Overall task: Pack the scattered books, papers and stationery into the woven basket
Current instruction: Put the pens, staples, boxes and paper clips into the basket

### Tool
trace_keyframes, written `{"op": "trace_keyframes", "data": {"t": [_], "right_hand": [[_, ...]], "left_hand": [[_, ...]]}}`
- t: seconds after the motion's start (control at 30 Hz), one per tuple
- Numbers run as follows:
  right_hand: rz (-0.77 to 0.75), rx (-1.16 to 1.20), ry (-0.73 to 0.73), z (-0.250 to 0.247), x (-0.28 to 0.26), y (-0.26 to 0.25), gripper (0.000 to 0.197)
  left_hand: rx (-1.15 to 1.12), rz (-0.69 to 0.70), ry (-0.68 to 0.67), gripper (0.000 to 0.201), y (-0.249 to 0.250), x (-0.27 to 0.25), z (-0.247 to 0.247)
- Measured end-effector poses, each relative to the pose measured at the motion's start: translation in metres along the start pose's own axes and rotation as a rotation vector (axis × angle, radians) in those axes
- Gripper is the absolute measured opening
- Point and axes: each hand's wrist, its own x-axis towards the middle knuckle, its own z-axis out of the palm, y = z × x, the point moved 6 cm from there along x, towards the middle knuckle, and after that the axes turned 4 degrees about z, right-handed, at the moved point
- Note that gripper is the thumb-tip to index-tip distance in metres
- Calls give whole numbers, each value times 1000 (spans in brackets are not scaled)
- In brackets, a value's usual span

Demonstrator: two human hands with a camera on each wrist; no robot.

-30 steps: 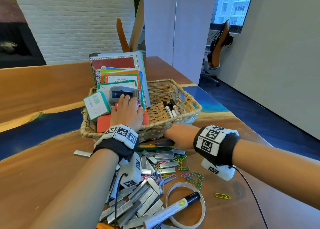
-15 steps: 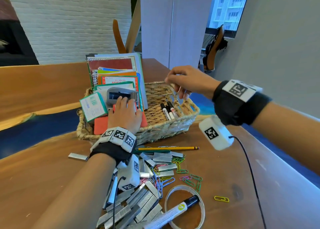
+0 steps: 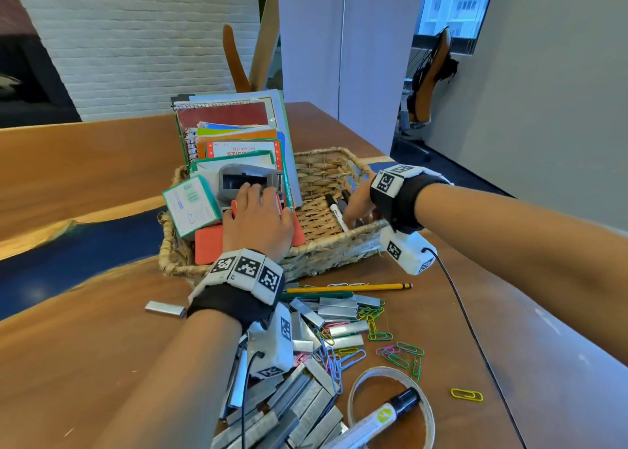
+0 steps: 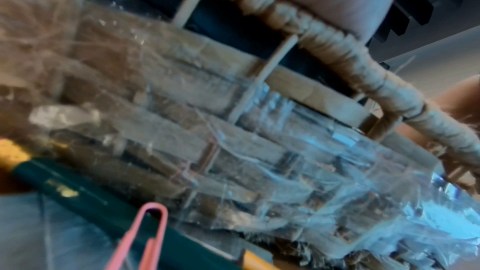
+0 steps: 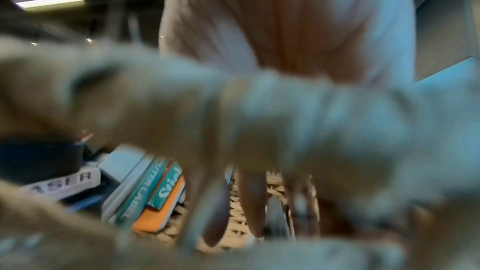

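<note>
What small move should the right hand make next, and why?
Probably lift the right hand out of the woven basket and reach for the yellow pencil. Its fingers are down among the markers already inside, while pencils, staples and clips wait on the table.

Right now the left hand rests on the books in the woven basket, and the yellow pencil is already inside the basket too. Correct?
Not quite. The yellow pencil is not inside: the head view shows it lying on the table in front of the woven basket. The left hand does rest on the books in the basket.
</note>
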Motion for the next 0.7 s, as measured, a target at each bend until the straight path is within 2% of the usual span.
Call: {"op": "trace_keyframes", "data": {"t": [0.07,0.1,0.2,0.27,0.4,0.47,0.53,0.6,0.7], "right_hand": [[6,-81,12,6,4,-5,17],[6,-94,16,8,7,-7,18],[-67,-12,20,6,5,-9,42],[-176,90,137,-7,-13,-12,43],[-405,311,434,-27,-66,-20,24],[-508,385,407,-18,-94,-23,19],[-575,356,299,-2,-116,-26,20],[-589,273,225,17,-124,-26,17],[-556,160,223,40,-117,-22,20]], "left_hand": [[2,-2,1,42,-1,0,0],[4,0,0,42,-1,0,0],[4,3,0,41,0,0,0],[-1,4,-4,41,0,0,0],[-1,4,-2,41,-1,-1,-1],[-11,2,7,41,0,-1,-2],[-19,1,4,41,0,-2,-2],[-16,-8,-12,42,-1,-1,0],[-6,-12,-19,43,-1,-1,0]]}}
